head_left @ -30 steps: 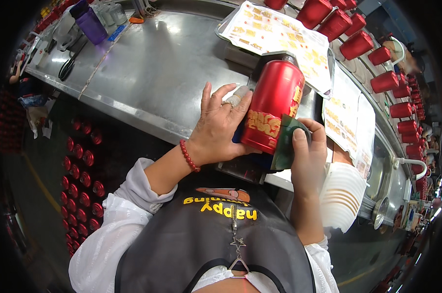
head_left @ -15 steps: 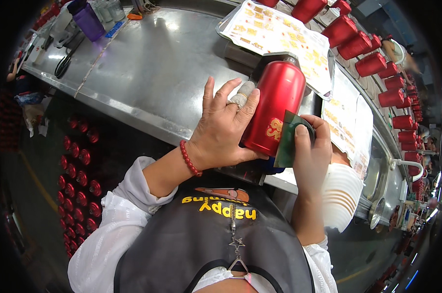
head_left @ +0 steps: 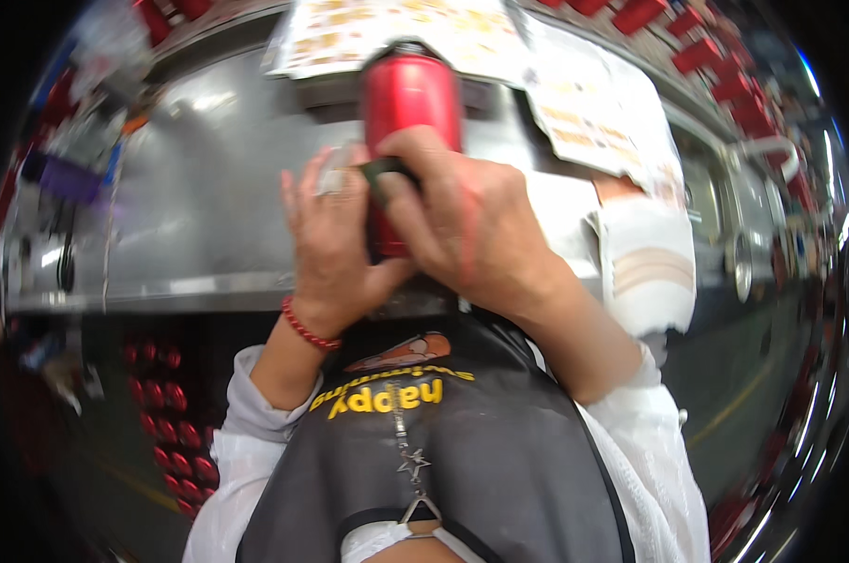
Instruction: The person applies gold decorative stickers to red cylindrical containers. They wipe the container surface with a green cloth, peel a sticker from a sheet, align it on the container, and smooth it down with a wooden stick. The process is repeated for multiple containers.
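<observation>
A shiny red metal bottle [head_left: 410, 94] lies in front of me, its dark neck end pointing away. My left hand [head_left: 330, 220] is at its left side, steadying it, with a thumb near the bottle's lower end and a light covering on one finger. My right hand [head_left: 471, 220] reaches across the bottle, its fingers closed round a flat dark-green scraper [head_left: 383, 169]. The scraper is near the bottle's left side and my left fingers. Motion blurs both hands, and my right hand hides much of the bottle's middle, including any print there.
White sheets with gold designs [head_left: 574, 113] lie beyond and right of the bottle on the metal table [head_left: 208, 188]. A white ribbed piece [head_left: 645, 263] hangs at the right edge. A purple bottle [head_left: 68, 178] is at the left. Several red bottles [head_left: 166, 394] stand below left.
My right hand and the scraper have moved from the bottle's right side across to its left. The bottle now points straight away from me, and the view has turned.
</observation>
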`<control>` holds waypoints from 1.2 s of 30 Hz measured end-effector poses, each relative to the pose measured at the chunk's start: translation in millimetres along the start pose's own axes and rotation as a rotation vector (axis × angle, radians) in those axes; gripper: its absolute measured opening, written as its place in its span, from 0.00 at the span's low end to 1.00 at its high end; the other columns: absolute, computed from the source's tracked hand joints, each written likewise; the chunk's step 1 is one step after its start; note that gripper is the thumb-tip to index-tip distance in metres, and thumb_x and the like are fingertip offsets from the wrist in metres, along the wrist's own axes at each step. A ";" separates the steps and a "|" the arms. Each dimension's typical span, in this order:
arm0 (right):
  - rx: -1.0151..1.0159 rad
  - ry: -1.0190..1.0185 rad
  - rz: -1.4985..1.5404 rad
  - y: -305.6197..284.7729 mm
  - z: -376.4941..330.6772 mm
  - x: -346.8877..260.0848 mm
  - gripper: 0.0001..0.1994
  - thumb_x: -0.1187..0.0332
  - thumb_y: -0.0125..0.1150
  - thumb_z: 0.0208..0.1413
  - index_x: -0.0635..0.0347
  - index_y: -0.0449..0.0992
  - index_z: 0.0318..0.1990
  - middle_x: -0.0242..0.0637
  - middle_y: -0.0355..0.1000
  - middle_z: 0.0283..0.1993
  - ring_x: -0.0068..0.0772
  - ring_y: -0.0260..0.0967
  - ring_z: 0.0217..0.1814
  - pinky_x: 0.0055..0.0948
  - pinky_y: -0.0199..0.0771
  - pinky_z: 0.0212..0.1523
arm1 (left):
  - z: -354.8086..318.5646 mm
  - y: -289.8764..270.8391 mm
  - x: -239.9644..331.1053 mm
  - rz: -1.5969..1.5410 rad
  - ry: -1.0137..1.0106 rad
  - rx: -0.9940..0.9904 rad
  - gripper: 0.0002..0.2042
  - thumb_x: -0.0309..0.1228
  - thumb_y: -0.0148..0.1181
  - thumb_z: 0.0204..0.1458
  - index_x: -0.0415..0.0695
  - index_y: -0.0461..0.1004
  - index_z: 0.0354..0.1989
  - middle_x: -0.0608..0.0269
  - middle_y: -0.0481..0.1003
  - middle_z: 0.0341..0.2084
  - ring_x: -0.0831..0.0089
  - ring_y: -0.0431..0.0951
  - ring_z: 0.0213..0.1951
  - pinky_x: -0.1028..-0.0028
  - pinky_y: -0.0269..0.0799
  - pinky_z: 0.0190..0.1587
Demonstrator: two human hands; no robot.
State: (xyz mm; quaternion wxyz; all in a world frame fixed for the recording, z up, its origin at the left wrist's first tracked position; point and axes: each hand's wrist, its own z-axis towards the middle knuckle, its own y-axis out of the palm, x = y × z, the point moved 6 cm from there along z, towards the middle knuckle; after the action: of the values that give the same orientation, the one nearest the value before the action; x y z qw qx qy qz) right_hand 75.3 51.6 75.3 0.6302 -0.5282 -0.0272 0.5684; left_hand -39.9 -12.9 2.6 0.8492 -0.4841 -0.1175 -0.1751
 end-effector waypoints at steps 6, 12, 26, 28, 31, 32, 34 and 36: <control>0.183 0.078 0.089 -75.9 -90.5 69.5 0.18 0.90 0.45 0.56 0.67 0.72 0.51 0.46 0.69 0.64 0.41 0.71 0.63 0.28 0.77 0.54 | -18.8 24.3 -18.3 -0.170 0.026 -0.096 0.43 0.61 0.59 0.54 0.36 0.61 0.68 0.45 0.66 0.62 0.43 0.53 0.69 0.49 0.46 0.70; 0.081 0.410 -0.671 -165.1 -252.2 168.8 0.18 0.89 0.50 0.47 0.65 0.80 0.44 0.47 0.72 0.58 0.51 0.67 0.63 0.39 0.66 0.64 | -25.7 27.0 -13.4 -0.267 -0.021 -0.005 0.39 0.59 0.54 0.59 0.36 0.64 0.66 0.46 0.67 0.62 0.45 0.57 0.66 0.53 0.48 0.69; 0.058 0.418 -0.583 -165.1 -272.9 159.0 0.10 0.79 0.59 0.55 0.63 0.80 0.44 0.43 0.72 0.53 0.46 0.66 0.57 0.37 0.66 0.58 | -33.3 27.2 -9.8 -0.232 -0.088 0.051 0.36 0.56 0.53 0.61 0.37 0.64 0.66 0.49 0.67 0.64 0.50 0.59 0.66 0.57 0.49 0.69; 0.083 0.354 -0.543 -169.1 -273.4 160.2 0.08 0.78 0.60 0.55 0.64 0.79 0.42 0.44 0.72 0.52 0.47 0.66 0.56 0.38 0.66 0.58 | -31.8 25.7 -2.7 -0.192 -0.093 0.080 0.37 0.55 0.56 0.60 0.37 0.62 0.68 0.48 0.67 0.63 0.50 0.59 0.66 0.57 0.50 0.69; 0.110 0.367 -0.542 -168.8 -271.9 162.2 0.03 0.78 0.61 0.55 0.66 0.76 0.37 0.45 0.71 0.50 0.48 0.66 0.55 0.38 0.65 0.56 | -31.7 24.9 -1.3 -0.199 -0.100 0.101 0.38 0.53 0.60 0.59 0.37 0.59 0.69 0.46 0.65 0.63 0.50 0.60 0.65 0.57 0.52 0.68; 0.123 0.326 -0.556 -166.6 -266.0 160.4 0.03 0.77 0.60 0.56 0.66 0.72 0.33 0.45 0.71 0.48 0.49 0.65 0.54 0.39 0.64 0.56 | -30.2 23.2 -2.8 -0.168 -0.103 0.104 0.39 0.52 0.61 0.58 0.36 0.58 0.69 0.44 0.65 0.62 0.51 0.60 0.64 0.57 0.53 0.67; 0.125 0.351 -0.484 -163.4 -257.3 148.4 0.01 0.78 0.60 0.55 0.66 0.74 0.33 0.47 0.70 0.46 0.51 0.65 0.53 0.41 0.64 0.55 | -23.2 19.9 -0.4 -0.133 -0.081 0.091 0.41 0.54 0.64 0.55 0.37 0.60 0.69 0.44 0.66 0.61 0.48 0.61 0.64 0.55 0.54 0.67; 0.128 0.365 -0.399 -159.3 -238.4 132.7 0.02 0.79 0.61 0.55 0.67 0.73 0.33 0.46 0.69 0.49 0.50 0.64 0.54 0.39 0.64 0.56 | -20.6 14.2 -2.5 -0.056 -0.068 0.088 0.43 0.56 0.66 0.51 0.38 0.61 0.68 0.45 0.67 0.60 0.47 0.61 0.64 0.52 0.52 0.68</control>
State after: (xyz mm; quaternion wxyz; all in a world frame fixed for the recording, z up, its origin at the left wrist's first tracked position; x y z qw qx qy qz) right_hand 382.9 31.7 6.1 0.7564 -0.5650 0.0191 0.3291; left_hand -35.7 -23.6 -19.7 0.8601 -0.4484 -0.1672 -0.1768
